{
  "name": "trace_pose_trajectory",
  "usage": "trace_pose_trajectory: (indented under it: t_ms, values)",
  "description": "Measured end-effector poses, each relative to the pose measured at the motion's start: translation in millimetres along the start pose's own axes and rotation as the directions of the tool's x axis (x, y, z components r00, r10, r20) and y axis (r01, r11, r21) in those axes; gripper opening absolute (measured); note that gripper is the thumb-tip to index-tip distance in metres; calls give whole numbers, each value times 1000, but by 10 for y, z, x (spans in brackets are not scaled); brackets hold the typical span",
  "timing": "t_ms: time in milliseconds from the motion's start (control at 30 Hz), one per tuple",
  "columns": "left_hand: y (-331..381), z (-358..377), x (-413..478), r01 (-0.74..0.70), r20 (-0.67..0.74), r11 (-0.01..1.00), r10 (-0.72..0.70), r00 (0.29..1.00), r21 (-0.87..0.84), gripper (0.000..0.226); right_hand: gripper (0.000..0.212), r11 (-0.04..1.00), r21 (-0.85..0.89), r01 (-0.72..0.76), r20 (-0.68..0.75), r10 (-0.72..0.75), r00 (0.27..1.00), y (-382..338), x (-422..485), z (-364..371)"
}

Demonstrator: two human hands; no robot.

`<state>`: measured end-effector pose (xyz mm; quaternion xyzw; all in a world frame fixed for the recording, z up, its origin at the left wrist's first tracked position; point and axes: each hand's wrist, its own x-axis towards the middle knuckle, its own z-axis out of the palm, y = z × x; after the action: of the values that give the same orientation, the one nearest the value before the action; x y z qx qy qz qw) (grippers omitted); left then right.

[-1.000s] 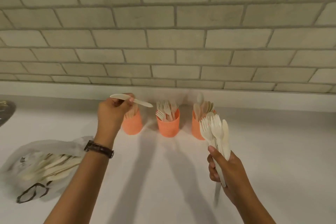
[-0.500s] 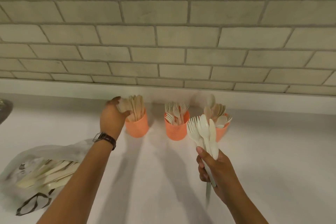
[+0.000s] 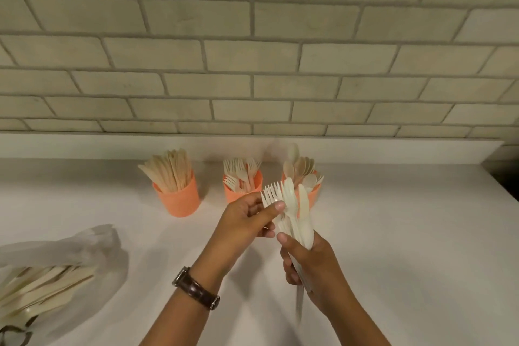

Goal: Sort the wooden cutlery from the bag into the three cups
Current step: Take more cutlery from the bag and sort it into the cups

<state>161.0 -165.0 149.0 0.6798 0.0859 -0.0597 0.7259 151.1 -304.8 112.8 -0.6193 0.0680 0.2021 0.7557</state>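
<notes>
Right hand point(image 3: 317, 270) grip is clamped round a mixed cutlery bundle point(image 3: 297, 213) just in front of the fork cup point(image 3: 236, 196). Left hand point(image 3: 241, 222) grip pinches one fork point(image 3: 271, 194) at its head. Recommended: draw it out singly, bundle kept tight, then drop it in handle-first.

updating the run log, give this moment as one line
left hand: pinches fork | right hand: grips cutlery bundle | likely next: fork to middle cup | bag: cutlery inside

No readable text, dark print on bag point(image 3: 70, 244) perhaps lettering, illegible
</notes>
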Motion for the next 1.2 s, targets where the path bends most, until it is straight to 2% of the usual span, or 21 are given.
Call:
trace_pose_trajectory:
  t_ms: [133, 267, 333, 400, 500, 567, 633, 700, 867, 933, 1033, 1100, 1133, 1200]
  values:
    - [34, 122, -35, -16, -71, 999, 18, 997, 32, 21, 13, 993, -106, 58, -45, -63, 997, 10, -37, -28]
    - [45, 133, -55, -53, -76, 995, 59, 995, 82, 13, 12, 978, -175, 110, -26, -117, 993, 6, -66, -29]
    - [55, 98, -49, -60, -38, 996, 63, 997, 70, 11, 14, 982, -139, 126, -13, -129, 992, -4, -85, -39]
    - [67, 58, -51, -50, 7, 998, 49, 999, 28, 9, 26, 989, -77, 123, 14, -122, 992, -6, -95, -57]
    - [73, -37, -54, -1, 58, 999, 4, 998, -40, 9, 41, 998, 30, 54, 49, -55, 997, 2, -93, -102]
    - [97, -127, -42, 9, 86, 997, -3, 996, -71, 11, 41, 999, 48, 15, 69, -18, 997, 6, -83, -138]
    - [168, -229, 10, -16, 49, 994, 22, 999, -107, 14, 37, 999, 42, -14, 65, 11, 998, 16, -64, -173]
    - [265, -343, 125, -95, -62, 989, 89, 994, -109, 13, 38, 999, 49, -24, 35, 22, 999, 36, -30, -215]
    - [402, -575, 600, -292, -332, 950, 312, 890, 111, 14, 34, 996, 80, -40, -9, 41, 999, 54, 21, -283]
    - [358, -611, 790, -293, -349, 930, 356, 867, 221, 22, 33, 996, 78, -39, -7, 40, 999, 40, 35, -284]
    - [197, -616, 985, -270, -307, 900, 378, 873, 342, 23, 33, 997, 70, -26, -7, 27, 1000, 10, 57, -285]
    - [52, -593, 1061, -250, -243, 823, 417, 876, 510, 30, 33, 998, 68, -17, -4, 18, 1000, 2, 65, -284]
    - [-22, -588, 1086, -233, -182, 734, 438, 880, 638, 39, 33, 997, 70, -17, -3, 18, 1000, 2, 67, -284]
    - [-135, -587, 1100, -163, -70, 426, 481, 874, 890, 47, 33, 997, 70, -25, 2, 25, 1000, 7, 68, -278]
